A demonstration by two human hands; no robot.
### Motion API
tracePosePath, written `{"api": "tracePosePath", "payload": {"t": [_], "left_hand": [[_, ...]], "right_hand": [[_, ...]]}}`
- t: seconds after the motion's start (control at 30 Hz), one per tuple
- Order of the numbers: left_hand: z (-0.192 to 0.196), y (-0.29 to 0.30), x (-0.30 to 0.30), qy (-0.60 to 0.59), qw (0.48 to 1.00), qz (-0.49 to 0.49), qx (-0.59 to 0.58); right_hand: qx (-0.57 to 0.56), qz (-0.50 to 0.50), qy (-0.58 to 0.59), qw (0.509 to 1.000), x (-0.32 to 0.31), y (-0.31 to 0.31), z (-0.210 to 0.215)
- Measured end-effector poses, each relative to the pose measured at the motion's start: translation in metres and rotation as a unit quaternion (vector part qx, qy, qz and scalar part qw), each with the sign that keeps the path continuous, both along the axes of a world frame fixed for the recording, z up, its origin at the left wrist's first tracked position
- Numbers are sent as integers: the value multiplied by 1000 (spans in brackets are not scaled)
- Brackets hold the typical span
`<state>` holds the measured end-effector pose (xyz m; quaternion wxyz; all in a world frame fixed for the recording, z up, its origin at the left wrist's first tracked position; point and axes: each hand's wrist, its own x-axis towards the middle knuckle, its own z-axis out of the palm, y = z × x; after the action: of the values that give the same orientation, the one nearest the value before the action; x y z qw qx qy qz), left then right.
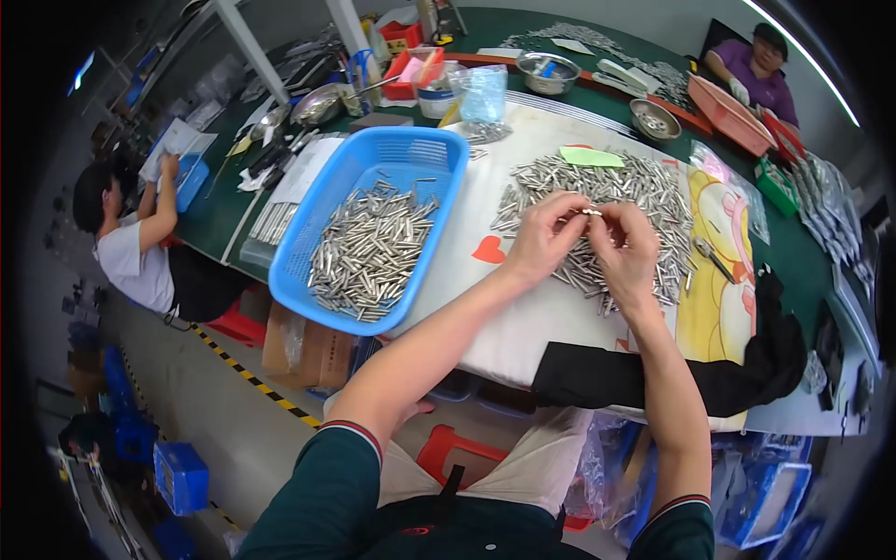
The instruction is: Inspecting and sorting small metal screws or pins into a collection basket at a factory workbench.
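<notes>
- The left hand (541, 238) and right hand (623, 247) meet at their fingertips, both pinching a small, shiny silver metal piece (590, 213); whether it is one part or several together cannot be told.
- The piece is raised over a broad pile of slim, silver metal pins (667, 196) on a white cloth (476, 317) covering the counter.
- It probably weighs little and is stiff, hard and not fragile, though its smooth surface may slip or roll between fingers.
- A thumb-and-forefinger hold around the middle, or one at each end, should suit it.
- Left of the hands, a blue, perforated plastic basket (282, 257) holds similar loose silver pins (373, 247).
</notes>
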<state>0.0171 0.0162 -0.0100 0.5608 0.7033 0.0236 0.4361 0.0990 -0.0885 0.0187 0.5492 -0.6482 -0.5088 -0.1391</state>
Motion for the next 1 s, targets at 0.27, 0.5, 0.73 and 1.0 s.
{"api": "tracePosePath", "payload": {"t": [0.27, 0.5, 0.73, 1.0], "left_hand": [[6, -7, -10, 11, 1000, 12, -15], [4, -7, -9, -30, 998, 49, 36], [7, -7, -12, -24, 999, 37, 10], [5, -8, -11, -19, 999, 18, -27]], "right_hand": [[31, 10, -44, 998, -1, 0, 0], [49, 12, -33, 998, -5, 0, -4], [45, 9, -21, 999, -6, 1, -4], [44, 3, -16, 999, -5, 1, -6]]}}
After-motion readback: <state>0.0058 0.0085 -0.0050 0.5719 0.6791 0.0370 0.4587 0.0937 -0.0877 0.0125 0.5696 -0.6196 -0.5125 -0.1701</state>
